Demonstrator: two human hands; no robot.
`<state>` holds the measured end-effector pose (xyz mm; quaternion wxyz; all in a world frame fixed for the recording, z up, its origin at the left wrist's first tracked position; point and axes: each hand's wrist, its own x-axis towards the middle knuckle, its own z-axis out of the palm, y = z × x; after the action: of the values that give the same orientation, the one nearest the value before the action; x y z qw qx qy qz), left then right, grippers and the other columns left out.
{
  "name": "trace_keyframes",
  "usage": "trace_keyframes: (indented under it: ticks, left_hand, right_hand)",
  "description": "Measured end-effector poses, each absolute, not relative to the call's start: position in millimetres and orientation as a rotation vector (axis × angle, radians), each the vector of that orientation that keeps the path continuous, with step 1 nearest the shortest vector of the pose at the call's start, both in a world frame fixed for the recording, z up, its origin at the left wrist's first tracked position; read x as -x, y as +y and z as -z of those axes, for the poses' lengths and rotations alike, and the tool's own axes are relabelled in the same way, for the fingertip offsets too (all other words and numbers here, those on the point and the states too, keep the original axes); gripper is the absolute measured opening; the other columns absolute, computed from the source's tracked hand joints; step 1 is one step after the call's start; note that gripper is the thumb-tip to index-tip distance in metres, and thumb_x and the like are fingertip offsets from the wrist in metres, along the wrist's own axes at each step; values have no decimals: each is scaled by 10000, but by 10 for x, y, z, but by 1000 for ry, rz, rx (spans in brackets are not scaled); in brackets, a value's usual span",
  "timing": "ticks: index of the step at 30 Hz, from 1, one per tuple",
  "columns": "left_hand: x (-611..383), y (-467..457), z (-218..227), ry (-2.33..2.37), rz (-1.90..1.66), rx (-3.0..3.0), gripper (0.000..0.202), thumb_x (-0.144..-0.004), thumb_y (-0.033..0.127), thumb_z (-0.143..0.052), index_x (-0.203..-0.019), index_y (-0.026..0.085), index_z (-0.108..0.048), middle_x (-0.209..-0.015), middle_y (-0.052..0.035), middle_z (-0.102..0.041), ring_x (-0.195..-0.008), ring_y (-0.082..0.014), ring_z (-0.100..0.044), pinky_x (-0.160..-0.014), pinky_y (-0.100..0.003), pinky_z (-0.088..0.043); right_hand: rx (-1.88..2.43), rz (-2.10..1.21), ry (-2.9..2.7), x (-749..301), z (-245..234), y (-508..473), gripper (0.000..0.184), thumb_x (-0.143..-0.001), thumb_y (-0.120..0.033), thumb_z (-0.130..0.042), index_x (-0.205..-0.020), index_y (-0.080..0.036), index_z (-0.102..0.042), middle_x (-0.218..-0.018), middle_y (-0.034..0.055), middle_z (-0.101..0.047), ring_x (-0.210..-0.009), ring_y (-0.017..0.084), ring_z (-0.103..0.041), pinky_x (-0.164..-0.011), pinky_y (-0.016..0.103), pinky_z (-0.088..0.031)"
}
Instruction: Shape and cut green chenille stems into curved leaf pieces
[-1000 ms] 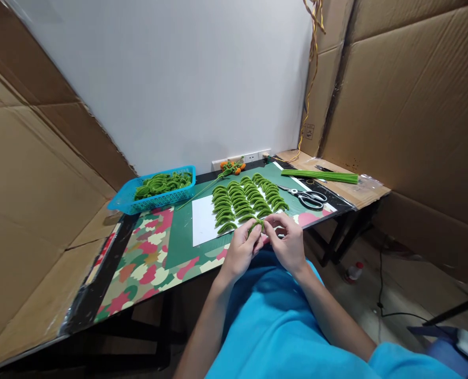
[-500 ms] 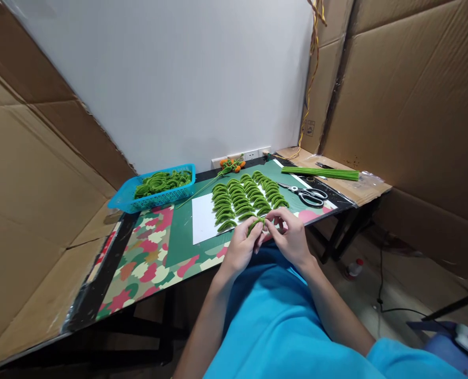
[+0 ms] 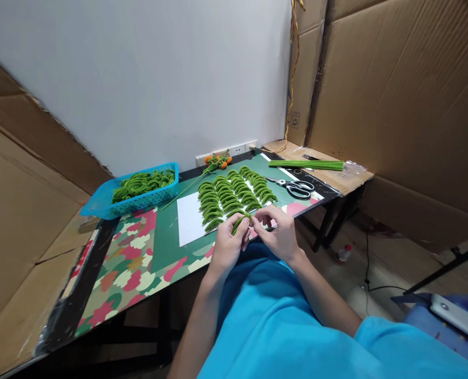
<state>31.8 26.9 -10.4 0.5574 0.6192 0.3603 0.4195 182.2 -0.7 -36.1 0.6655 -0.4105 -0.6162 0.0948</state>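
We hold a green pipe-cleaner leaf [image 3: 240, 222] at the near edge of the tabletop [image 3: 139, 258]; our left hand [image 3: 228, 245] is closed around it with thumb and fingers, and our right hand [image 3: 278, 231] pinches its right end, fingers curled shut. Just beyond the hands lie rows of finished green leaves [image 3: 234, 192] on a white sheet [image 3: 188, 221], close enough that the nearest ones almost touch our fingers; to their right rest scissors [image 3: 295, 187], and farther right a bundle of straight green stems [image 3: 307, 165]. A blue basket [image 3: 131, 189] of green pieces stands at the far left, well apart; an orange-flowered sprig [image 3: 216, 160] lies by the wall. The patterned mat [image 3: 135, 258] to the left of our hands is bare; cardboard panels [image 3: 407, 105] close in both sides; the tabletop's right edge drops off just past the scissors.
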Motion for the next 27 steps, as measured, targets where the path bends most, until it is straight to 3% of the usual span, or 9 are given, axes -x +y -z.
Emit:
trace_keyframes:
  ticks: [9,14,17,22,27]
  left_hand:
    - [-329,244,138,903,-1075,-1432,397,-922,545,-736,-833,179,-612,-561,83,-479,-416,-42,-441,-391,-156,-326]
    - [-329,223,103,879,-997,-1552,403,-976,537,-671,-823,168,-614,-590,61,-544,-432,-42,-479,-446,-167,-374]
    - [-323,222,80,859,-916,-1582,438,-988,544,-652,-777,169,-569,-603,51,-556,-454,-41,-493,-474,-166,-386]
    - [-305,222,40,859,-895,-1490,459,-931,580,-716,-787,175,-555,-561,75,-471,-447,-33,-415,-432,-160,-292]
    - [-293,216,25,864,-881,-1386,458,-846,563,-826,-1005,184,-624,-577,93,-483,-447,-21,-400,-427,-141,-247]
  right_hand:
    - [913,-436,-1339,-1817,343,-42,88,-946,-217,-723,-862,-193,-713,-750,-3,-666,-604,122,-561,-562,258,-471]
    - [956,-488,-1285,-1832,358,-22,81,-941,-226,-719,-867,-194,-707,-768,4,-689,-625,130,-600,-571,257,-500]
    - [949,-475,-1283,-1883,352,-6,56,-971,-232,-696,-934,-198,-720,-845,23,-691,-691,142,-631,-572,254,-516]
    - [834,-410,-1410,-2005,330,-7,74,-1011,-235,-692,-1037,-222,-760,-1010,57,-713,-783,148,-655,-608,255,-543]
    - [835,-515,-1364,-2085,374,3,122,-981,-328,-766,-1006,-210,-743,-959,55,-742,-777,163,-709,-621,254,-587]
